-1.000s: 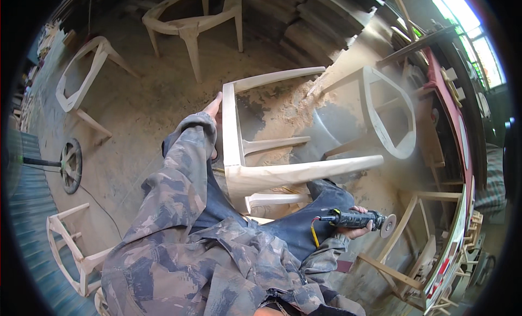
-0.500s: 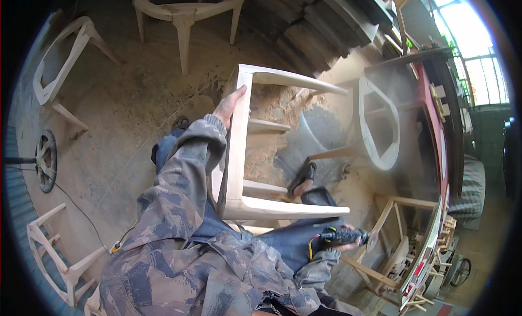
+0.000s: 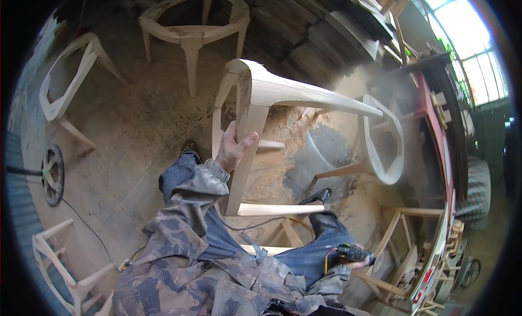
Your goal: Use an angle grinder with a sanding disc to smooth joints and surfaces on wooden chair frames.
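My left hand [image 3: 235, 147] is closed around one rail of a pale, unpainted wooden chair frame [image 3: 258, 90], thumb lying over the near face. The frame is tilted in front of my lap, with one tapered leg stretching to the right. Low on the right, my right hand [image 3: 358, 263] grips a dark angle grinder [image 3: 350, 252]. Its disc [image 3: 379, 261] faces away from the frame, well apart from it. My sleeve partly covers the right wrist, and the grinder hides most of those fingers.
Other wooden frames stand at the back [image 3: 191, 33], left [image 3: 70, 79], lower left [image 3: 68, 275] and right [image 3: 399, 153]. Stacked boards [image 3: 321, 39] fill the back. A cable [image 3: 89, 226] crosses the floor at left, near a wheel [image 3: 53, 174]. Sawdust covers the floor.
The chair frame has turned and tilted, so its upper corner now faces me. My left hand sits lower on the rail. The grinder has shifted slightly right and down.
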Available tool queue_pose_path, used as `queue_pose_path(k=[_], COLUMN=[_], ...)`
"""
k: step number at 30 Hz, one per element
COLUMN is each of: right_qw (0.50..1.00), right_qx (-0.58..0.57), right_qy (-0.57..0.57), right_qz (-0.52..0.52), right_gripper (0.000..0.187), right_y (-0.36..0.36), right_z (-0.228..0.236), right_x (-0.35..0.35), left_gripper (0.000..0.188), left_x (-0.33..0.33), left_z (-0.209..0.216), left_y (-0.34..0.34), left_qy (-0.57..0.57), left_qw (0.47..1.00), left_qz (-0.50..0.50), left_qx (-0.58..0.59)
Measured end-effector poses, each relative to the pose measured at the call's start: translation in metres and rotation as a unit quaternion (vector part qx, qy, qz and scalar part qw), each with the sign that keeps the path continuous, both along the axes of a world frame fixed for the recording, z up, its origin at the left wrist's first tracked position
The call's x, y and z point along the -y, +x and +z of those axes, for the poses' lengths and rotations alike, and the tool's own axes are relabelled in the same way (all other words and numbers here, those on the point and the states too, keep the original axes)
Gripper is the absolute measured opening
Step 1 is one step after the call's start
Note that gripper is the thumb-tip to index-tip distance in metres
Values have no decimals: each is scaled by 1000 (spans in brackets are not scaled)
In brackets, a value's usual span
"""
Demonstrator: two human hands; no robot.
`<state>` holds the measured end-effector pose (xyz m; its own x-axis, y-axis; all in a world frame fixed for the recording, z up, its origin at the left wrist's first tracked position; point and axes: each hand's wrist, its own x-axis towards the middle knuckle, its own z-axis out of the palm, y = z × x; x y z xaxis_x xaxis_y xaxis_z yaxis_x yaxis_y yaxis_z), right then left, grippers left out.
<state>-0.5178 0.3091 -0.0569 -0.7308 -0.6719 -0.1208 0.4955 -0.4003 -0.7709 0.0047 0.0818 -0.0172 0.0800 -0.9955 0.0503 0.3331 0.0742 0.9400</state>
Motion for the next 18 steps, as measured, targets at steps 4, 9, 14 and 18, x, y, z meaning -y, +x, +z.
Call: queue_pose_path(k=[4, 9, 14, 18], right_qw=[999, 998, 995, 985], right_qx=[-3, 18, 82, 154], right_qy=[-11, -34, -39, -70], right_qz=[37, 42, 31, -10], right_gripper=[52, 47, 46, 46], right_y=[-5, -17, -25, -11], right_z=[2, -4, -9, 2], right_x=[14, 17, 1, 0], left_gripper=[56, 65, 70, 72], left_x=[-5, -11, -10, -10], left_z=[-2, -22, -20, -20], left_y=[-2, 0, -11, -12], left_qy=[-6, -83, -101, -115], left_qw=[997, 988, 979, 975], left_qz=[-68, -100, -152, -156], left_qx=[36, 85, 94, 110])
